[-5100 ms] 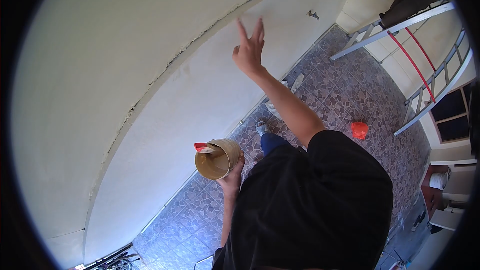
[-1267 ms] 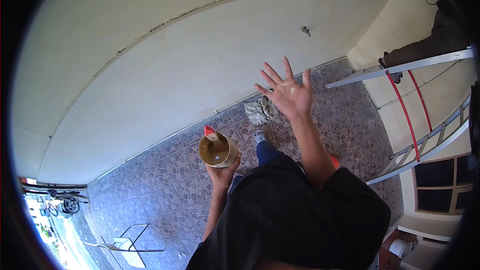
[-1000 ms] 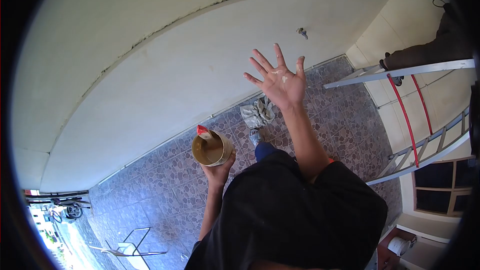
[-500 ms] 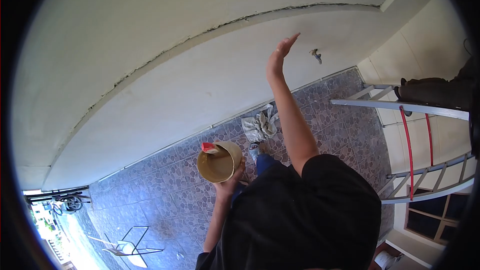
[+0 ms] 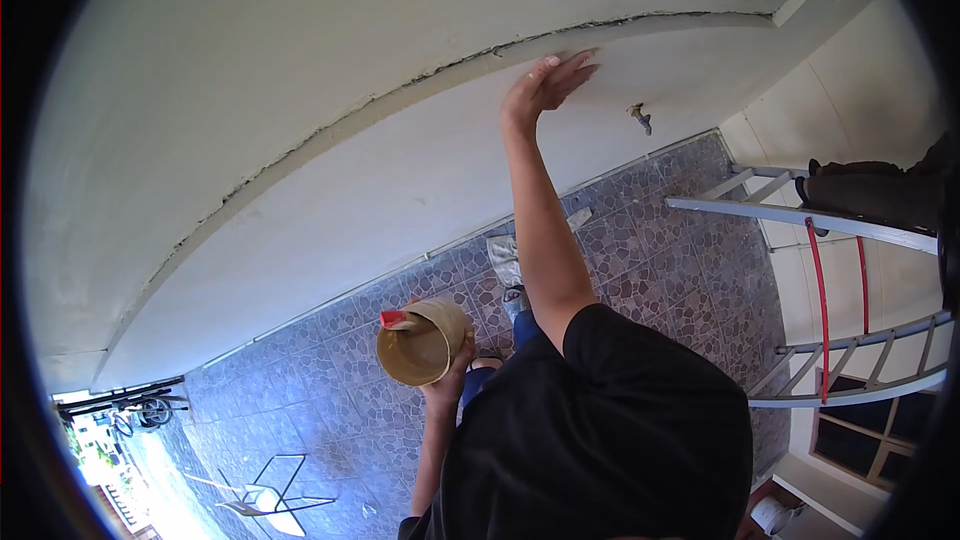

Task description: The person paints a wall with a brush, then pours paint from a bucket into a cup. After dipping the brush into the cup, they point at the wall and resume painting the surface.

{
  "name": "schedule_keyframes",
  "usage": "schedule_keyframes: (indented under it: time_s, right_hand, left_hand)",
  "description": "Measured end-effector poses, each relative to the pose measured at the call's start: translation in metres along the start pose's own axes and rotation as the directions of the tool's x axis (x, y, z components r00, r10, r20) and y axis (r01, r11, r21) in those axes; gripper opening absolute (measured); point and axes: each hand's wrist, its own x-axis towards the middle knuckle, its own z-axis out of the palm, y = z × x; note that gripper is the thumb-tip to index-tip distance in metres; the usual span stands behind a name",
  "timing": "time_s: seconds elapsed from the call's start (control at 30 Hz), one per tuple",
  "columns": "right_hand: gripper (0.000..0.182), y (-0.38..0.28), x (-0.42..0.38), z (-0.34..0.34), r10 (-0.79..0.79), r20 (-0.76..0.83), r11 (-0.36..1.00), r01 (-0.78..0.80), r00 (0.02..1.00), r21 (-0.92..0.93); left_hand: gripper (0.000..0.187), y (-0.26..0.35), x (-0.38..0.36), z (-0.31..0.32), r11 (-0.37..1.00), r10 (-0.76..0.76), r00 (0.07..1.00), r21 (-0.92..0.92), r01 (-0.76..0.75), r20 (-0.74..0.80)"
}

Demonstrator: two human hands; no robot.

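Note:
My left hand [image 5: 452, 370] grips a beige plastic pail [image 5: 456, 320] from the side and below. Inside the pail, a tool with a red end [image 5: 394, 320], which looks like a brush, leans against the rim above murky contents. My right hand [image 5: 550, 85] is raised at the pale wall [image 5: 330, 220], fingers stretched out and holding nothing. It lies just below the rough, cracked ledge [image 5: 440, 70] that runs along the wall.
A tap [image 5: 640, 118] juts from the wall to the right. A grey ladder [image 5: 720, 208] with red braces stands at right, a person's dark-trousered leg [image 5: 870, 188] on it. A cloth bag [image 5: 503, 258] lies by my foot. A folding chair [image 5: 275, 495] is on the tiled floor [image 5: 330, 420].
My right hand has moved left along the wall and closer to the ledge, its fingers now spread more. The pail has shifted slightly left and down in my left hand.

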Motion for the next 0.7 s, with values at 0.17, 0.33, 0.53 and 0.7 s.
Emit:
schedule_keyframes:
  time_s: [0.17, 0.33, 0.53, 0.7]
  right_hand:
    - [0.093, 0.011, 0.022, -0.021, 0.045, 0.002, 0.998, -0.045, 0.999, 0.032]
    - [0.095, 0.028, 0.045, -0.063, 0.206, -0.130, 0.977, -0.196, 0.970, 0.088]
    - [0.095, 0.038, 0.055, -0.033, 0.153, -0.034, 0.986, -0.150, 0.988, 0.068]
    - [0.094, 0.021, 0.053, -0.031, 0.288, -0.020, 0.957, -0.287, 0.957, 0.045]
  left_hand:
    - [0.087, -0.012, 0.005, 0.001, 0.992, 0.095, 0.995, 0.081, -0.092, -0.028]
    - [0.086, -0.009, 0.003, 0.009, 0.997, 0.040, 0.999, 0.069, -0.038, -0.016]
    - [0.086, -0.013, 0.000, 0.022, 0.996, 0.021, 1.000, 0.092, -0.020, -0.005]
    - [0.072, 0.000, -0.001, 0.034, 1.000, 0.002, 0.997, 0.015, -0.001, -0.076]
